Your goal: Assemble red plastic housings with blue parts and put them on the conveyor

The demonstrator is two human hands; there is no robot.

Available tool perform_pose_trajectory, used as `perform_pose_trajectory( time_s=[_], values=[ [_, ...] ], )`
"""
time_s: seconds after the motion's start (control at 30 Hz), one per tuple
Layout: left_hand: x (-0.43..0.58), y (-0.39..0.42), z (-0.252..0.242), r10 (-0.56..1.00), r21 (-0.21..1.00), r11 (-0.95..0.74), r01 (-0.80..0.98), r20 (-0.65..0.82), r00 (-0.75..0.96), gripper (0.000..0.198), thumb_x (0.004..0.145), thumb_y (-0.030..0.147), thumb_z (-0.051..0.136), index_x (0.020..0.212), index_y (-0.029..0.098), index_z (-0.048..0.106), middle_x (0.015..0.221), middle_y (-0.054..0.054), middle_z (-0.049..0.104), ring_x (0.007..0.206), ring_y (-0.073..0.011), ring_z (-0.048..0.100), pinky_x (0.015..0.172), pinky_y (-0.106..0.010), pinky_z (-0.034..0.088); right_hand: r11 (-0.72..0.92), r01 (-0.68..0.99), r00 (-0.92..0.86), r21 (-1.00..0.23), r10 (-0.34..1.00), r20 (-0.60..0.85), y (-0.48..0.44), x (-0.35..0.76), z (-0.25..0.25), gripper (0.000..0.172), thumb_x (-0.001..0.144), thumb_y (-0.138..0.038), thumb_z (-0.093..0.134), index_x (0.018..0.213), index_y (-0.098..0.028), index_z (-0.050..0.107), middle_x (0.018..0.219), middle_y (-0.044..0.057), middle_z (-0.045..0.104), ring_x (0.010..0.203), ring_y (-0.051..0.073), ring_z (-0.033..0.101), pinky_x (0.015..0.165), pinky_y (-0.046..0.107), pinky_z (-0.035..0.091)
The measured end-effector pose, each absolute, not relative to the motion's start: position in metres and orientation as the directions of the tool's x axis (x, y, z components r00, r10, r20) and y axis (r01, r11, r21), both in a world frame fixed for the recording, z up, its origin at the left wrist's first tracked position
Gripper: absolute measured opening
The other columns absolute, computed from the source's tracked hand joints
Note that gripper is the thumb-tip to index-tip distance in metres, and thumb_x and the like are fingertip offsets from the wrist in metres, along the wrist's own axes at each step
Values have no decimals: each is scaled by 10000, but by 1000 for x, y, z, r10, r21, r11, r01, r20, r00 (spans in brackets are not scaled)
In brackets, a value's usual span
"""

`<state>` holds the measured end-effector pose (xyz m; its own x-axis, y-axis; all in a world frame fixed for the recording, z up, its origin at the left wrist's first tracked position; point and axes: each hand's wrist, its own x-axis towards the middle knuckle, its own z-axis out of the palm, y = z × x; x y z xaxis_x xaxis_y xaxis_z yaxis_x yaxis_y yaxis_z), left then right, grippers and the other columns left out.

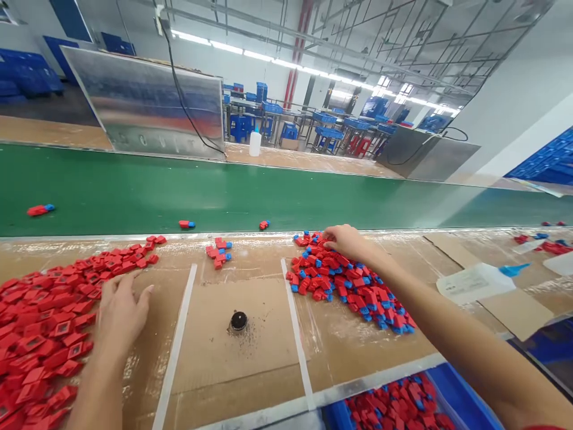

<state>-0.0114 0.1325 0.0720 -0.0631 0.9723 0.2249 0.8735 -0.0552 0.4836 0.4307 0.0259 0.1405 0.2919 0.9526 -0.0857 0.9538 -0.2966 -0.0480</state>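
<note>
My left hand rests at the right edge of a wide heap of red plastic pieces, thumb spread away from the fingers, nothing visible in it. My right hand reaches to the far end of a pile of red-and-blue plastic pieces. Its fingers curl down onto the pieces, and whatever is between the fingertips is hidden. Between the hands, a round black-topped fixture is set in a cardboard sheet with dark crumbs around it. Several red-and-blue pieces form a small cluster beyond it.
Behind the bench runs a green conveyor belt carrying a few red-and-blue pieces. A blue bin of pieces stands at the front right. Farther right lie a white bottle with a blue nozzle and cardboard scraps.
</note>
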Motion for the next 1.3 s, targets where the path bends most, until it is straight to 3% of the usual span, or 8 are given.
perform_pose_trajectory(
  time_s=[0.23,0.4,0.57,0.83,0.97,1.07,1.2,1.3],
  values=[
    [-18,184,45,994,320,-96,943,78,75,465,926,370,397,1340,166,453,1288,-171,497,1206,-374,503,941,-478,459,-251,964,265,88,884,-384,105,440,114,245,931,-321,567,1128,-179,601,1129,67,619,932,176,629,793,359,541],
    [-25,204,38,999,258,-52,965,12,50,472,926,366,373,1350,166,423,1248,-200,490,1028,-362,598,798,-458,493,-107,993,118,53,942,-313,173,425,91,292,929,-306,569,1194,-184,574,1229,87,577,1037,211,598,872,415,515],
    [-24,211,42,1000,241,-21,970,22,17,329,909,325,402,1178,167,506,1136,-169,531,933,-324,610,724,-397,469,66,998,-69,-21,958,-279,225,401,55,299,934,-305,560,1208,-184,567,1246,88,570,1053,215,592,889,431,507],
    [-22,208,40,993,602,29,798,72,-91,133,836,231,496,912,167,583,969,-139,597,909,-306,585,822,-430,420,27,998,-40,-65,979,-201,211,394,56,243,890,-281,607,1085,-136,623,1090,110,624,964,219,616,841,375,488],
    [-25,187,46,999,794,-40,606,54,-5,197,800,284,566,958,183,628,950,-85,659,938,-254,601,899,-397,434,87,979,-113,-186,985,-134,157,367,79,194,836,-279,648,974,-146,677,985,105,646,871,210,630,761,293,466],
    [-25,159,48,999,921,-9,390,-12,50,337,788,413,590,988,150,655,925,-82,688,851,-218,640,843,-366,490,155,950,-199,-272,970,-141,101,340,87,154,821,-298,662,917,-182,697,889,50,668,768,174,633,681,256,460],
    [-16,113,46,981,983,111,144,-132,142,461,708,460,698,1008,111,672,865,-76,703,719,-170,653,753,-327,526,173,877,-255,-449,958,-129,33,313,79,169,885,-304,568,869,-188,691,738,22,663,659,167,601,596,259,440],
    [-5,78,43,955,985,167,41,-172,241,423,685,400,754,992,116,693,902,-76,705,745,-151,649,772,-306,527,156,806,-202,-571,979,-17,-2,303,67,252,942,-296,453,929,-178,675,804,50,670,719,183,611,643,291,470]
  ],
)
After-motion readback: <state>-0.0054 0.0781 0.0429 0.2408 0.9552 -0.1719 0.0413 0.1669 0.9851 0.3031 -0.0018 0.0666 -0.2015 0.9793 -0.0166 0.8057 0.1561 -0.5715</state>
